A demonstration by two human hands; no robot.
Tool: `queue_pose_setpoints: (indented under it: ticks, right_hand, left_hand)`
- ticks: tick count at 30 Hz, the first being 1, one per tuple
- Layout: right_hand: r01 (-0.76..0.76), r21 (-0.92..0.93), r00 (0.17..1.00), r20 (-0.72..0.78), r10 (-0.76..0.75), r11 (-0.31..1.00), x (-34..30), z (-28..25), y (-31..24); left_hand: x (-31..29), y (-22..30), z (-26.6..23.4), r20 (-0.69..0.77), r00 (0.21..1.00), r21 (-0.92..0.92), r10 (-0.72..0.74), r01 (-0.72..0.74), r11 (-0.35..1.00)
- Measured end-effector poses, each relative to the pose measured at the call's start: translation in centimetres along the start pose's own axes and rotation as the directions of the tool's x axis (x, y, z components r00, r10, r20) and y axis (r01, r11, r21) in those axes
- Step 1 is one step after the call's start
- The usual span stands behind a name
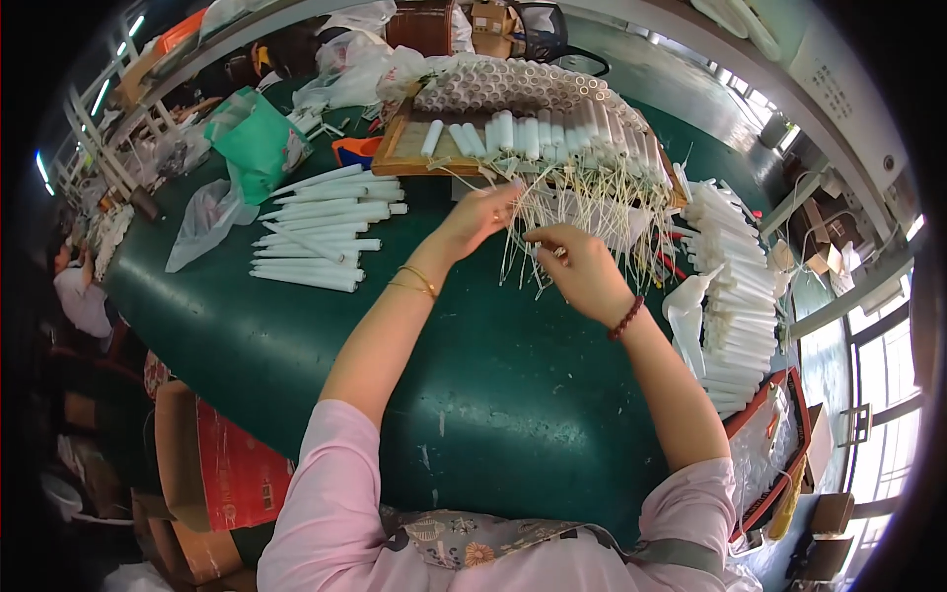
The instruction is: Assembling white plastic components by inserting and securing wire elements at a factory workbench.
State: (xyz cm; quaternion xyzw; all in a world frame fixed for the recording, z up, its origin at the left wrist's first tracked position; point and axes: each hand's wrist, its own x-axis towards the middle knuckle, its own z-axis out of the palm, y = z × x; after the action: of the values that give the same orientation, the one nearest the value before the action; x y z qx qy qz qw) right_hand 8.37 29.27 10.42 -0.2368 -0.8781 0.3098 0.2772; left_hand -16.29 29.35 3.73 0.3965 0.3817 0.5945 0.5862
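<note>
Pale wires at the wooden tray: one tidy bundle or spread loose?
Spread loose: the pale wires trail below the front edge of the wooden tray, many crossing, lower ends splayed apart.

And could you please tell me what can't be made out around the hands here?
Left hand, head view: whether it pinches any thin pale wires; too small and tangled.
Right hand, head view: what it encloses, if anything; hidden by the curled hand itself.
Co-worker far left, head view: lower body; lost in shadow.
</note>
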Motion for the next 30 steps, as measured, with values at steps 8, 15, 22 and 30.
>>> queue_pose_setpoints:
  ticks: [8,15,22,30]
  right_hand:
    - [-0.032,0.003,0.992,-0.125,0.032,0.999,0.4,-4.5,2.3]
    - [0.113,-0.137,0.981,-0.144,-0.133,0.984,1.2,-3.4,2.3]
    - [-0.168,-0.294,0.985,-0.094,0.147,0.941,4.1,-0.4,2.6]
    - [-0.108,-0.531,0.986,0.05,0.159,0.84,4.0,-2.1,2.3]
  left_hand:
    - [0.3,2.1,2.4,-0.052,0.995,-0.097,-0.082,0.077,0.992]
    - [-3.1,3.1,1.4,-0.094,0.989,0.059,-0.114,0.12,0.991]
    - [-4.9,5.3,-2.1,0.053,0.981,-0.24,-0.186,0.194,0.951]
    - [-6.2,6.0,-1.2,-0.02,0.954,-0.087,-0.3,0.297,0.951]
